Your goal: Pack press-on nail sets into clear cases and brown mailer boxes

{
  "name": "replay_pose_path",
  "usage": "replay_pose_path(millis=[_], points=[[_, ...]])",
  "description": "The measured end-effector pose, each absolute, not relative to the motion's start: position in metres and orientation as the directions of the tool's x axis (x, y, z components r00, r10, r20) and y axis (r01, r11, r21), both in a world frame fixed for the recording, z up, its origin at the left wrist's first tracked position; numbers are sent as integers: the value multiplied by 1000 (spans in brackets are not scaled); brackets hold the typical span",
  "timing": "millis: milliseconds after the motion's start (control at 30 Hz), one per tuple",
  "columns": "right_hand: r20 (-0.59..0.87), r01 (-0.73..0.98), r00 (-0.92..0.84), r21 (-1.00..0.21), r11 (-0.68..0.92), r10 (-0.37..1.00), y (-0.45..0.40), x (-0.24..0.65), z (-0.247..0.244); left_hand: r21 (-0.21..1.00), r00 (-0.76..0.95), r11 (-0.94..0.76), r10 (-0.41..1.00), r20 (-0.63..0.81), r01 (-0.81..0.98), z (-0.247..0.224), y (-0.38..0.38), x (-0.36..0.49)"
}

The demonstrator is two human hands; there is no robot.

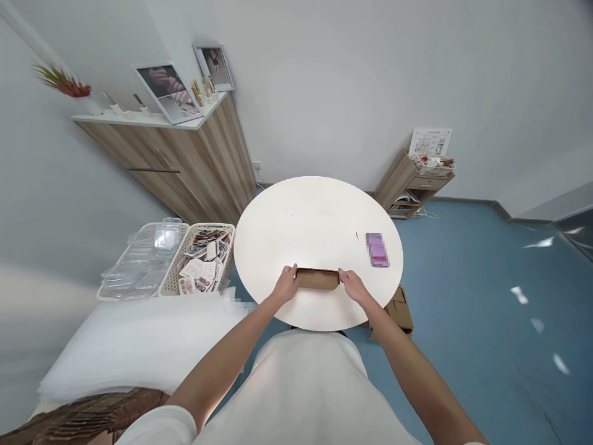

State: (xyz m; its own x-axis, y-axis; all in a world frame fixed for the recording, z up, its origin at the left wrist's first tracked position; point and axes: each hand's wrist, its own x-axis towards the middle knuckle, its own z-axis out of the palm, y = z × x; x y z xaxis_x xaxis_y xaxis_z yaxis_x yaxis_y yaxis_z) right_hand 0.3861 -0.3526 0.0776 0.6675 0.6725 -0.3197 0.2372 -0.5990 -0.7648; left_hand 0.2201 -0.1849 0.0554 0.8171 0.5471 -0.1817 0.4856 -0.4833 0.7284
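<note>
A small brown cardboard box [317, 280] is held over the near part of the round white table [301, 216]. My left hand [286, 284] grips its left end, and my right hand [353, 285] grips its right end. The fingers of both hands are closed on the cardboard. I look onto one long brown face or inside of the box; which one I cannot tell. To the right on the tabletop lies a purple, blurred-out rectangular item [377, 250], apart from my right hand. A tiny dark object [356, 235] lies just left of it.
Left of the table stand a basket of printed cards [202, 262] and a basket of clear plastic cases [143, 259]. White sheets [143, 340] are stacked nearer me. Folded cardboard [399, 309] sits low at the right. A wooden cabinet [185, 161] and small shelf [407, 185] stand behind.
</note>
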Motion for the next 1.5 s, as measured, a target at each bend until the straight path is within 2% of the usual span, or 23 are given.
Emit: replay_pose_path(millis=[200, 467, 600, 933, 1300, 1500], points=[[-411, 68, 636, -814, -577, 654, -348, 386, 83, 672, 837, -556, 516, -183, 490, 58, -184, 219], [-414, 9, 638, -839, -544, 649, -347, 381, 88, 677, 826, -546, 538, -168, 493, 64, -183, 216], [-437, -41, 632, -843, -536, 640, -347, 382, 85, 733, 812, -473, 555, -184, 489, 71, -182, 212], [-481, -222, 570, -870, -439, 666, -359, 382, 74, 833, 748, -187, 571, -339, 520, 64, -176, 206], [-475, -209, 629, -866, -455, 615, -363, 361, 62, 858, 752, -31, 498, -431, 512, 54, -188, 192], [-439, -187, 685, -878, -441, 582, -361, 356, 62, 881, 755, -23, 526, -391, 473, 49, -191, 194]])
